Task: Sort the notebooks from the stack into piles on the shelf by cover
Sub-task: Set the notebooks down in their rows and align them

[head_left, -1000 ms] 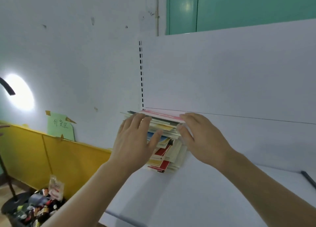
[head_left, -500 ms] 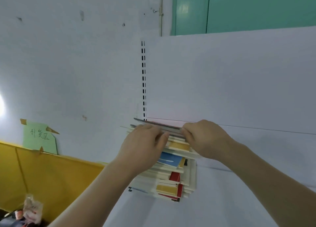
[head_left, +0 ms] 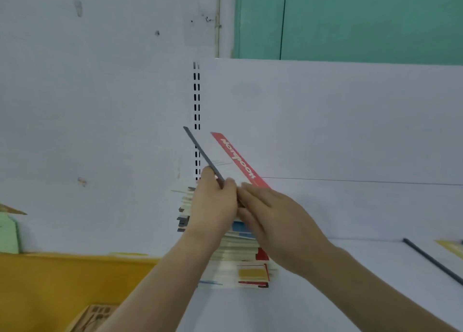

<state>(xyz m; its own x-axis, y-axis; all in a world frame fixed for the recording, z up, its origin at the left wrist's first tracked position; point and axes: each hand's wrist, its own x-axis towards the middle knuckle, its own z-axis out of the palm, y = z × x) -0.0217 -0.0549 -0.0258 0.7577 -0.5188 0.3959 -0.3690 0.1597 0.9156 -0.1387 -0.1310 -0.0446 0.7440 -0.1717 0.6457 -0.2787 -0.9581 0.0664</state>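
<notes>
A tall stack of notebooks stands on the white shelf against its back panel. The top notebook, white with a red band reading "Notebook" and a dark spine edge, is tilted up on edge above the stack. My left hand pinches its lower left edge by the dark spine. The fingers of my right hand lie against its lower right part, and how they hold it is hidden. Both hands cover the stack's upper half.
A slotted shelf upright runs up behind the stack. A dark rail and a yellow item lie at the shelf's far right. A yellow partition and a green note are to the left.
The top notebook lay flat on the stack and now stands tilted up, lifted by both hands. The view has moved closer and lower on the stack.
</notes>
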